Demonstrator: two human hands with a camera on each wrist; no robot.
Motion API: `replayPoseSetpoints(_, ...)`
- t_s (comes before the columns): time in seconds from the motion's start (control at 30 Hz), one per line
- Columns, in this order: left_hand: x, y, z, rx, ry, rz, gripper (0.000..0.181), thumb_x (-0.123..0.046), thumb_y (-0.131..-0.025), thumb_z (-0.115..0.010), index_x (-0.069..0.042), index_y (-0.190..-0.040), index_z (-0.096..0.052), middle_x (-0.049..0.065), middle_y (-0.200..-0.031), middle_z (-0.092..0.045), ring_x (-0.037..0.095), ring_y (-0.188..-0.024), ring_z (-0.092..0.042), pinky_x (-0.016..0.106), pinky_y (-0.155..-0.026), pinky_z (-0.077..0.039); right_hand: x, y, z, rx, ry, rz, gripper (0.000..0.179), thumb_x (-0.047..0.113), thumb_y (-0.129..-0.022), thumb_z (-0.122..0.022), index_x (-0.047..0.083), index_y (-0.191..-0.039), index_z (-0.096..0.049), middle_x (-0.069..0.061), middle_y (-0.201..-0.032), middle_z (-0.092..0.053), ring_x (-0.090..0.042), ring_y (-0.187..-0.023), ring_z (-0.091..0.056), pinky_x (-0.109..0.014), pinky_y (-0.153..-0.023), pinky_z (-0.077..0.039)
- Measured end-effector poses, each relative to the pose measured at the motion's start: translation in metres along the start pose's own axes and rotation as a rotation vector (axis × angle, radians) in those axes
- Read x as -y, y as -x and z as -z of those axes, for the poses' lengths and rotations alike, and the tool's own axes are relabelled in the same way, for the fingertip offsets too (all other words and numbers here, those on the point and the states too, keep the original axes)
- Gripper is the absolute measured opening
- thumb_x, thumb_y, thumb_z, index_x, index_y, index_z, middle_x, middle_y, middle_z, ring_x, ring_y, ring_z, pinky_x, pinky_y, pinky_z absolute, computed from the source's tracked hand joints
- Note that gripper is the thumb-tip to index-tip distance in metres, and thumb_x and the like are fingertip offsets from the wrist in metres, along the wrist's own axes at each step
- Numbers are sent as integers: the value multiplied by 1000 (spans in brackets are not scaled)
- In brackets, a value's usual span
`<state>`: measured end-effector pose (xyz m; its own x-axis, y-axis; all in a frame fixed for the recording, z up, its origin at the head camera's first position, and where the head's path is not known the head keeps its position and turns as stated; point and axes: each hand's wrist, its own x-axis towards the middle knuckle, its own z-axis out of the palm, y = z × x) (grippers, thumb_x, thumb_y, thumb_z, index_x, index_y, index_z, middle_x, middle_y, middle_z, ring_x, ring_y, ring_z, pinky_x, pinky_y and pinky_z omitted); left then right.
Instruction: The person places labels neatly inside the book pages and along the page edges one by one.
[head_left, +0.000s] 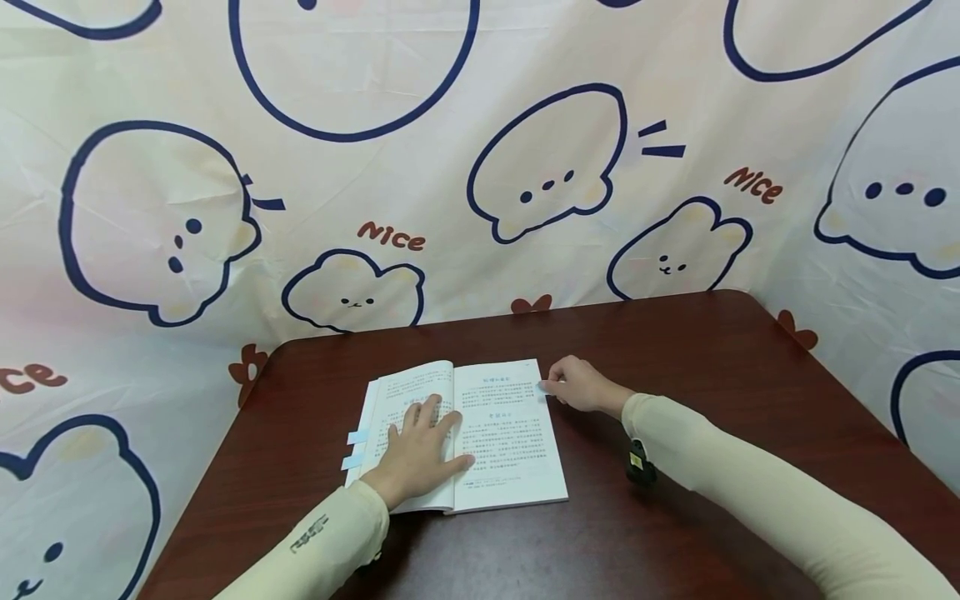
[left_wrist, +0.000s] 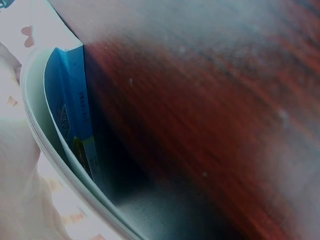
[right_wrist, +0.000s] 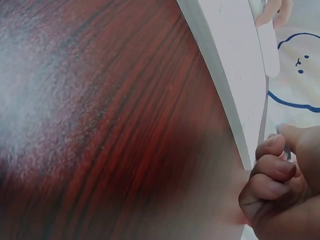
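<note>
An open book (head_left: 510, 492) with printed pages and blue headings lies on the table. My left hand (head_left: 416, 454) rests on it with fingers spread, across the left page and the centre fold. In the left wrist view the book's blue spine (left_wrist: 75, 95) shows beneath the curved pages. At the upper part of the right page's outer edge, my right hand (head_left: 588, 387) pinches a small light-blue sticky tab (head_left: 543, 387) between thumb and forefinger. Its other fingers (right_wrist: 270, 187) are curled, close beside the book's corner in the right wrist view.
Two light-blue tabs (head_left: 352, 461) stick out from the book's left edge. The dark reddish-brown wooden table (head_left: 675, 350) reaches back to a cartoon-printed cloth (head_left: 450, 183), which also hangs at both sides.
</note>
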<state>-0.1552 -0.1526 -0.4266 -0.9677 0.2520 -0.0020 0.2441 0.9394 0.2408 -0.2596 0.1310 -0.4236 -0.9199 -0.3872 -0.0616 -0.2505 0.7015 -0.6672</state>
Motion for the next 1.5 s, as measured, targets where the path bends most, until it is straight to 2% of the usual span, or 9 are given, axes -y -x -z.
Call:
replayPoseSetpoints(0.3, 0, 0, 0, 0, -2, 2, 68, -55, -89, -69, -19, -144, -54, 18, -161, -31, 47, -146, -30, 82, -103, -29, 1, -7, -3, 39, -27, -30, 38, 21, -101, -61, 2, -68, -64, 2, -55, -49, -12, -51, -43, -24, -50, -34)
replayPoseSetpoints(0.53, 1, -1, -1, 3, -8, 3, 69, -56, -89, -69, -19, -145, -54, 18, -161, -31, 47, -146, -30, 82, -102, -30, 2, -15, -11, 58, -25, -100, 45, 24, -101, -62, 11, -58, -55, 4, -51, -43, -11, -48, -38, -24, -48, -30)
replayPoseSetpoints(0.77, 2, -2, -3, 7, 3, 0, 69, -56, -88, -70, -19, -145, -54, 18, -162, -31, 47, -146, -30, 83, -102, -29, 4, -19, -15, 60, 9, -129, 41, 23, -99, -65, 10, -61, -61, 3, -53, -46, -11, -51, -40, -23, -49, -31)
replayPoseSetpoints(1.07, 2, -2, -3, 2, -8, -2, 69, -56, -88, -69, -19, -145, -54, 18, -161, -31, 47, -146, -30, 83, -102, -29, 11, -19, -19, 53, 34, -129, 39, 23, -98, -66, 9, -63, -63, 2, -56, -54, -11, -52, -45, -22, -51, -34)
replayPoseSetpoints(1.2, 2, -2, -3, 9, -15, -6, 70, -57, -89, -69, -18, -145, -53, 19, -161, -31, 48, -146, -30, 82, -102, -30, 12, -19, -19, 51, 47, -113, 39, 21, -98, -67, 7, -61, -63, 2, -53, -52, -11, -50, -43, -22, -50, -33)
replayPoseSetpoints(1.5, 1, -1, -1, 2, -12, -16, 69, -56, -90, -68, -17, -145, -53, 19, -161, -31, 48, -146, -30, 82, -102, -30, 13, -22, -18, 64, 106, -103, 48, 20, -97, -69, 14, -54, -48, 4, -50, -43, -9, -46, -40, -21, -46, -29)
